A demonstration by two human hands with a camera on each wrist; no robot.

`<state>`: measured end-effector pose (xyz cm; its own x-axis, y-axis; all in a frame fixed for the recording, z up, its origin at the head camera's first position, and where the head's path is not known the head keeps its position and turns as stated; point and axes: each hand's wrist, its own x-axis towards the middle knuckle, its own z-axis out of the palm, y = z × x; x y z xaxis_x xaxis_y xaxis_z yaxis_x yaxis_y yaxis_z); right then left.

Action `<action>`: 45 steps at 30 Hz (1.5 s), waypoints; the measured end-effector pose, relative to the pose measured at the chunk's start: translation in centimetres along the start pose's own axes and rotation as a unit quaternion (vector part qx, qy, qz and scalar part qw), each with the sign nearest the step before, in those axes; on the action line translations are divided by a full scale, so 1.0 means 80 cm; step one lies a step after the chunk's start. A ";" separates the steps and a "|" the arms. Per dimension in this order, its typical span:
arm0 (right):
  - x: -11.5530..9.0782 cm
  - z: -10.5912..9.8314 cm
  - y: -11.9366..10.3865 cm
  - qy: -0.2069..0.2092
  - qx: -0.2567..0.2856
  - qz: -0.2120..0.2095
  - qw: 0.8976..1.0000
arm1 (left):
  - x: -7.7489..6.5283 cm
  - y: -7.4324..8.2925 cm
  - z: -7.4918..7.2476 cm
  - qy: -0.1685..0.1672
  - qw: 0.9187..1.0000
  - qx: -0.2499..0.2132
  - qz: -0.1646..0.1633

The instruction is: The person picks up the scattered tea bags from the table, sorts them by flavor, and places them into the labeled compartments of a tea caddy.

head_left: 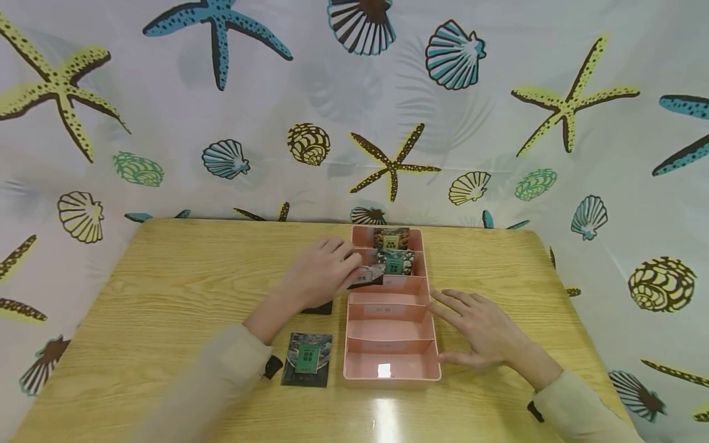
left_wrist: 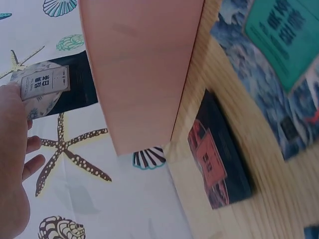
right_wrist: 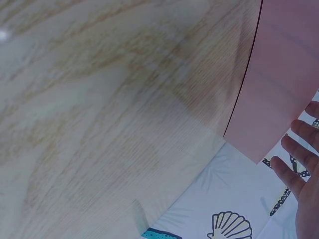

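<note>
- Left sleeve (head_left: 205, 375): nearest the head camera, reaching in over the table (head_left: 188, 271).
- Grey-label packet (left_wrist: 57, 87): pinched in the left hand (head_left: 324, 271), thumb against fingers, at the left side of the second compartment from the far end; how deep it sits, I cannot tell.
- Teal-label packet (head_left: 395, 263): in that same compartment, just beside the held one and taking up its right part.
- Yellow-label packet (head_left: 391, 238): alone in the farthest compartment.
- Pink box (head_left: 392, 383): five compartments in a row, four dividers, two packets standing inside.
- Right hand (head_left: 482, 326): fingers spread wide at the box's right wall, holding nothing.
- Table left of the box: two packets, the green-label packet (head_left: 307, 360) lying flat nearer the camera, and the red-label packet (left_wrist: 219, 154), mostly hidden by the left arm in the head view.
- Packets in all: five.
- Behind: a cloth (head_left: 266, 117) printed with starfish and shells.
</note>
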<state>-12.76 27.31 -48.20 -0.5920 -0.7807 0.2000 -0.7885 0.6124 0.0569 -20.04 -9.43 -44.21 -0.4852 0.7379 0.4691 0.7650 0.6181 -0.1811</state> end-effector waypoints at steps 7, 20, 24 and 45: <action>0.000 -0.001 -0.001 0.000 0.000 -0.001 1.000 | 0.014 0.015 0.013 0.000 1.000 -0.009 0.004; 0.000 -0.001 0.000 0.000 -0.004 0.000 1.000 | 0.034 0.037 0.033 -0.014 0.999 -0.045 0.010; 0.001 -0.003 0.000 -0.001 -0.006 -0.003 1.000 | 0.028 0.042 0.041 -0.065 0.997 -0.047 0.006; 0.000 0.000 0.003 0.000 -0.016 -0.005 1.000 | -0.014 0.021 0.008 -0.161 0.985 -0.062 -0.022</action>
<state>-12.94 27.45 -48.16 -0.5841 -0.7870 0.1989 -0.7888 0.6081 0.0895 -18.44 -9.06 -45.60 -0.6132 0.7708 0.1727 0.7761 0.6287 -0.0500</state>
